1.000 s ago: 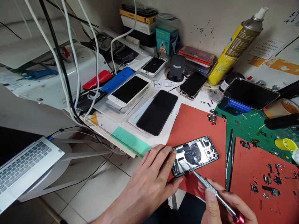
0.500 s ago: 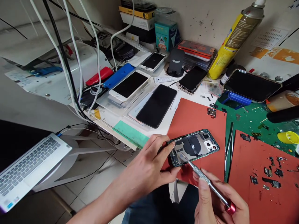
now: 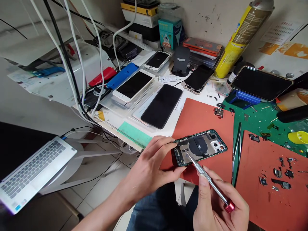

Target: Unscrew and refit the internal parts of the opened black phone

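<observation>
An opened phone housing (image 3: 209,144) lies tilted over the front of a red mat (image 3: 192,115), its inner side up with a round black pad in the middle. My left hand (image 3: 154,160) grips its left end, fingers on the far edge and thumb at the near edge. My right hand (image 3: 221,202) is closed around a silver screwdriver (image 3: 204,175) with a red end cap. The screwdriver's thin tip points into the left part of the housing; whether it touches is too small to tell.
Tweezers (image 3: 236,150) lie right of the housing. Small phone parts (image 3: 278,173) are on a second red mat (image 3: 255,205). Behind are a black phone (image 3: 162,106), a white phone (image 3: 133,85), a propped phone (image 3: 261,83) and a yellow spray can (image 3: 243,38). A laptop (image 3: 36,170) is at left.
The view has shifted slightly. My right hand and the screwdriver have moved a little left. My left hand still holds the housing, its fingers slightly closer to the left end.
</observation>
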Motion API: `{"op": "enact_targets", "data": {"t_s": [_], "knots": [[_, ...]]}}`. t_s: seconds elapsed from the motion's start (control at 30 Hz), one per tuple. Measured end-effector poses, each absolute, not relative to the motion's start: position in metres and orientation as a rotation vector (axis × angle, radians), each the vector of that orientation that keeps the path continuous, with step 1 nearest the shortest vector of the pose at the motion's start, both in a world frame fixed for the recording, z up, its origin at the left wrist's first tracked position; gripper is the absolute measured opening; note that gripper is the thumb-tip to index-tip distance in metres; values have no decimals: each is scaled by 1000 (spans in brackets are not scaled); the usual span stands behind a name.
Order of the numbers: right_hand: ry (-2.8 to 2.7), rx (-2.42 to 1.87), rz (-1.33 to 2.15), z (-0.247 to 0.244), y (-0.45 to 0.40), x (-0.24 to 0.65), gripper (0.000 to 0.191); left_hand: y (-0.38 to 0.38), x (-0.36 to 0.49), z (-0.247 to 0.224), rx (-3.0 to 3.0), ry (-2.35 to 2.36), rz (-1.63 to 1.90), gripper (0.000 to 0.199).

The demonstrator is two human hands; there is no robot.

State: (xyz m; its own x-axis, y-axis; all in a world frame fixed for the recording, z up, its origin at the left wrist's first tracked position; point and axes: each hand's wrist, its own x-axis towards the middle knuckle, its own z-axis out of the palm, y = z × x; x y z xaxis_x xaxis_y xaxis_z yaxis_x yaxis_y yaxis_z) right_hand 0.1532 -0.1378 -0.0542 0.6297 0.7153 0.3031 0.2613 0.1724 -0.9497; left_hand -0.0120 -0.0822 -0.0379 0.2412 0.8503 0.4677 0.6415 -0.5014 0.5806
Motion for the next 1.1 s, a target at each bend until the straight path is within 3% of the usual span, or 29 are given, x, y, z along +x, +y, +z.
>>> {"op": "enact_targets", "data": {"t_s": [0.1, 0.43, 1.1], "knots": [[-910, -1400, 318, -56, -138, 151, 34, -82, -13, -40, 2243, 1389, 1127, 50], [-959, -1501, 533, -58, -143, 173, 28, -84, -10, -43, 2385, 1390, 1041, 50], [-1133, -1427, 203, -44, -119, 137, 24, -78, -13, -35, 2569, 1351, 921, 42]]}}
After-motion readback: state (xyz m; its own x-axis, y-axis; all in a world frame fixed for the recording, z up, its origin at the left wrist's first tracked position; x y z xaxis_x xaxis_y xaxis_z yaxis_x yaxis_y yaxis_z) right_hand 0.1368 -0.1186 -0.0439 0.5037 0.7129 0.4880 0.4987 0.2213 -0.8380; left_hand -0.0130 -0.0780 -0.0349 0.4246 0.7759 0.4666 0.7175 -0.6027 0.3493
